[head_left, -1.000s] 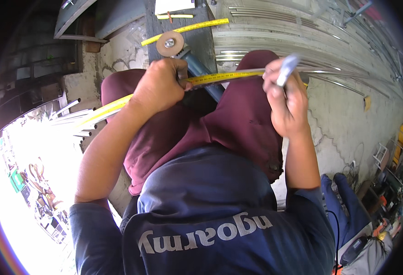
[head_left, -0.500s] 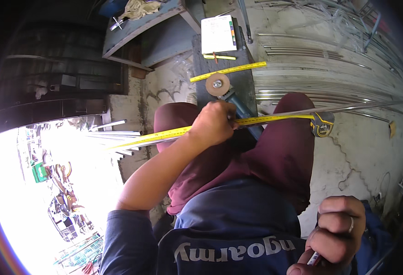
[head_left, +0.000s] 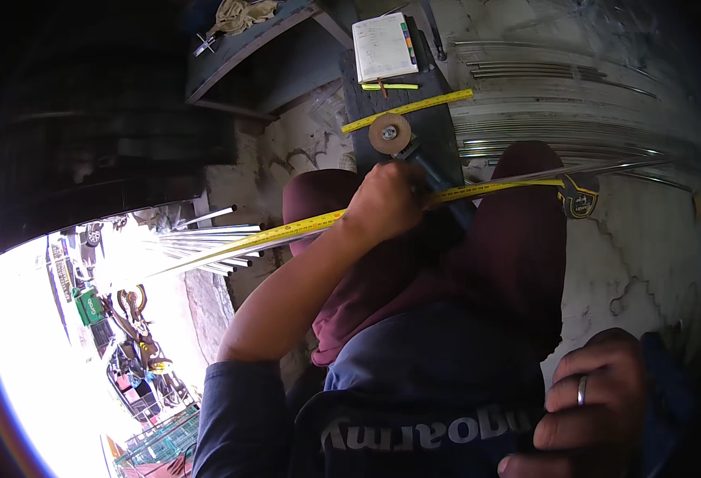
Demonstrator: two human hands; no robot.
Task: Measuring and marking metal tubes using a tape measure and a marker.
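My left hand (head_left: pixel 384 199) is closed round a long thin metal tube (head_left: pixel 617 166) and the yellow tape measure blade (head_left: pixel 303 226) lying along it. Both cross above my thighs. The tape measure's black and yellow case (head_left: pixel 580 199) hangs at the blade's right end, beside my right knee. At the lower right, near my chest, my right hand (head_left: pixel 597 402) is closed, a ring on one finger. The slim pen seen in it earlier is hidden now. Just beyond my left hand lies an angle grinder (head_left: pixel 438 171) with a brown disc (head_left: pixel 389 133).
A dark bench (head_left: pixel 364 151) bears the grinder, a yellow ruler strip (head_left: pixel 414 109) and an open notebook (head_left: pixel 384 49). Metal tubes (head_left: pixel 550 127) lie on the floor at right; more tube ends (head_left: pixel 235 231) stick out at left. A metal table (head_left: pixel 251 48) stands far left.
The view has shifted, and most things sit slightly further right or higher in it. The right hand has turned, and the pen in it no longer shows. The left hand keeps its grip.
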